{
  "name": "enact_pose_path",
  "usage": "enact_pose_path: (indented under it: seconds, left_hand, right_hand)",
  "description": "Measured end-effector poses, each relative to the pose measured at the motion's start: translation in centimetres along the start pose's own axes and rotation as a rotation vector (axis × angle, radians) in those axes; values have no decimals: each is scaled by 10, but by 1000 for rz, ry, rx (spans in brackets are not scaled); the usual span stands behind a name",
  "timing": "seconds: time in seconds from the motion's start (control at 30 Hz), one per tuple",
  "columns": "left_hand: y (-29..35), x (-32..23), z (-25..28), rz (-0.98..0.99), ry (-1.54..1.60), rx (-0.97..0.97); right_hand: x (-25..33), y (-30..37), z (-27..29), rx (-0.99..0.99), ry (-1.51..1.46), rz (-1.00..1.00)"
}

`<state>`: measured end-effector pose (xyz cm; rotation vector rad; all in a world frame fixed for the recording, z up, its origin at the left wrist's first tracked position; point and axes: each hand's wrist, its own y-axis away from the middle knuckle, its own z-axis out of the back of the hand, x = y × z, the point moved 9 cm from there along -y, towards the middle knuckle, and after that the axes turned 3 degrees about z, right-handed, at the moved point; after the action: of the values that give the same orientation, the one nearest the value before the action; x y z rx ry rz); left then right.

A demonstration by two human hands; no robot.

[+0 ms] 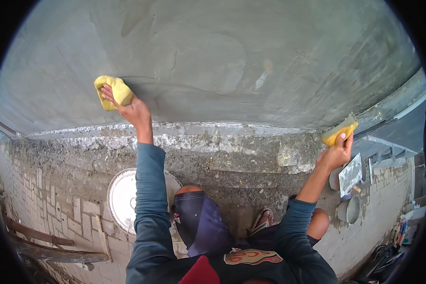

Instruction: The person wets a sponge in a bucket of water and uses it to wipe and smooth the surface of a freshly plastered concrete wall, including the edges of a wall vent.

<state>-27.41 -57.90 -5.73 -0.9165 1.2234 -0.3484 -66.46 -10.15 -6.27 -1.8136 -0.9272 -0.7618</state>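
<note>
My left hand [136, 112] presses a yellow sponge [119, 90] against the grey plastered wall [199, 57], its fingers spread across the sponge. Low on the right, near the wall's foot, my right hand [335, 154] grips a second yellow piece [346, 130]. That one looks like a sponge with a grey, cement-coloured face, its top edge close to the wall's lower right end. Darker curved smears run over the plaster to the right of my left hand.
Below my left forearm is a round white lid or bucket top [123, 199]. Buckets [349, 209] and a cement-smeared flat board [350, 175] stand at the right. Wooden pieces [57, 253] lie on paving at the lower left. Rough rubble [199, 158] lines the wall's base.
</note>
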Motion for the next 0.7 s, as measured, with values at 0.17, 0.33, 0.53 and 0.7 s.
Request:
enact_pose_path:
  seconds: [0.17, 0.33, 0.53, 0.7]
  left_hand:
    - [-32, -144, -54, -340, 93, 35]
    - [122, -79, -68, -319, 41, 737]
    - [140, -2, 12, 259, 320, 542]
    - [80, 39, 49, 990, 751, -248]
  right_hand:
    - [32, 22, -113, 223, -261, 72]
    - [94, 79, -234, 429, -294, 353]
    - [161, 133, -310, 323, -8, 908]
    - [90, 273, -331, 991, 124, 1348]
